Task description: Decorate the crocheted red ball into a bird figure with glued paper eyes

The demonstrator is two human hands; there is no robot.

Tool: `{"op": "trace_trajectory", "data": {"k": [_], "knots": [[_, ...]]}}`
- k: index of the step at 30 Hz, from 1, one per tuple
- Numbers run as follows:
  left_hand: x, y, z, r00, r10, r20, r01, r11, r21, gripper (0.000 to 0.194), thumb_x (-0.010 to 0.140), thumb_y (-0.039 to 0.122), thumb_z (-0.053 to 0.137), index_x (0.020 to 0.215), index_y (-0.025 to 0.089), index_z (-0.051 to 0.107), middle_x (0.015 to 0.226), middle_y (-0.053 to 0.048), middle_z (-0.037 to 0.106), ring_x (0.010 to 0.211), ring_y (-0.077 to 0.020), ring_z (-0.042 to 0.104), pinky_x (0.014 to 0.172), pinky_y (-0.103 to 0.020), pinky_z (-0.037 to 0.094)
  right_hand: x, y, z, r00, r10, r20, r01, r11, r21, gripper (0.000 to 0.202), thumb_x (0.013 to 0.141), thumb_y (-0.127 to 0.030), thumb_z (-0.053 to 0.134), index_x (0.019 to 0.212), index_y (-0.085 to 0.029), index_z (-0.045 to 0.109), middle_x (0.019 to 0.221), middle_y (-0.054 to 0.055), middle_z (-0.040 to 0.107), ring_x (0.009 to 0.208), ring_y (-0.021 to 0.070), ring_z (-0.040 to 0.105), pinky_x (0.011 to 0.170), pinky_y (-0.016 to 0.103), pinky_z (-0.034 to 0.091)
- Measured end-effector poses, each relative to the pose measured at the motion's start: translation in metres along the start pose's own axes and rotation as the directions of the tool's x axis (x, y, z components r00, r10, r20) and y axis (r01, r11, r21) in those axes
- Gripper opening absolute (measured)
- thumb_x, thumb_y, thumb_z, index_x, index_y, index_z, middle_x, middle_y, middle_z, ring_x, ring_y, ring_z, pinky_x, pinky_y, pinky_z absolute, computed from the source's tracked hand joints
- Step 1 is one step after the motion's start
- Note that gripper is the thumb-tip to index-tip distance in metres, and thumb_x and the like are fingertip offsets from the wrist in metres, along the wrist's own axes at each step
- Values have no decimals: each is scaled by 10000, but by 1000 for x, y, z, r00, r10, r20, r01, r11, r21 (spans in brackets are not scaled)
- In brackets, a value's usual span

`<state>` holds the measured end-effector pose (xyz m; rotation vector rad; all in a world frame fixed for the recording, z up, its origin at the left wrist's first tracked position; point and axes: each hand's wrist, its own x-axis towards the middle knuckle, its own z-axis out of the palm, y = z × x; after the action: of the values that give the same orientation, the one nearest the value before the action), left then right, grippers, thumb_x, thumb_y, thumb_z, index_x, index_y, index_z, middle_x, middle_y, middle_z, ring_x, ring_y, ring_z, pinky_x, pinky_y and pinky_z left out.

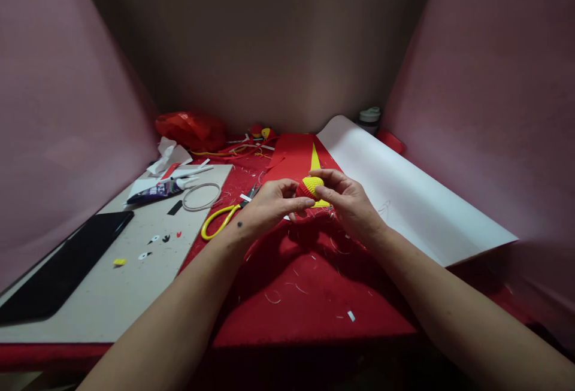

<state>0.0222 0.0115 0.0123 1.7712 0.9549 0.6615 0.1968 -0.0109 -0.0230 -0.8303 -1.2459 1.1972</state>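
Observation:
A small red and yellow ball with a knitted-looking surface [313,186] is held up between both hands, above the red cloth. My left hand [274,202] grips its red side with thumb and fingers. On the yellow side, my right hand [342,196] pinches it, thumb in front and fingers over the top. Behind it lie a red sheet [294,154] and a pointed yellow piece [315,157]. Yellow-handled scissors [220,221] rest beside my left wrist, their blades partly hidden.
At left, a grey board [153,295] bears a black phone-like slab [67,265], a glue tube [157,190], a ring [202,197] and small cut pieces. A curled white sheet [413,193] lies right. A red plastic bag [191,129] and a lidded container [369,118] stand behind.

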Motion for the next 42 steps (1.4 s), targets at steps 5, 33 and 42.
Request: {"op": "trace_trajectory", "data": {"k": [5, 33, 42], "knots": [[-1, 1, 1, 1000, -9, -8, 9, 1000, -17, 254, 769, 365, 669, 847, 125, 640, 775, -32, 635, 685, -143, 574, 661, -287, 447, 0, 0, 0, 1000, -13, -1, 13, 1000, -5, 249, 788, -281, 712, 1030, -247, 660, 987, 24, 671, 904, 168, 626, 856, 345, 483], [-1, -2, -1, 1000, -19, 20, 20, 998, -63, 228, 780, 347, 670, 856, 134, 642, 762, -20, 640, 660, -127, 572, 650, -267, 447, 2, 2, -3, 1000, 6, 20, -6, 1000, -17, 227, 797, -303, 689, 1019, -261, 665, 967, 14, 665, 891, 170, 624, 843, 347, 480], [0, -3, 0, 1000, -1, 25, 3, 997, -76, 240, 779, 337, 672, 890, 125, 647, 760, -20, 635, 670, -126, 570, 666, -267, 449, 1, 2, -3, 1000, 2, 20, -2, 1000, -3, 220, 796, -285, 693, 1013, -258, 667, 945, 6, 684, 881, 169, 639, 840, 342, 478]]}}
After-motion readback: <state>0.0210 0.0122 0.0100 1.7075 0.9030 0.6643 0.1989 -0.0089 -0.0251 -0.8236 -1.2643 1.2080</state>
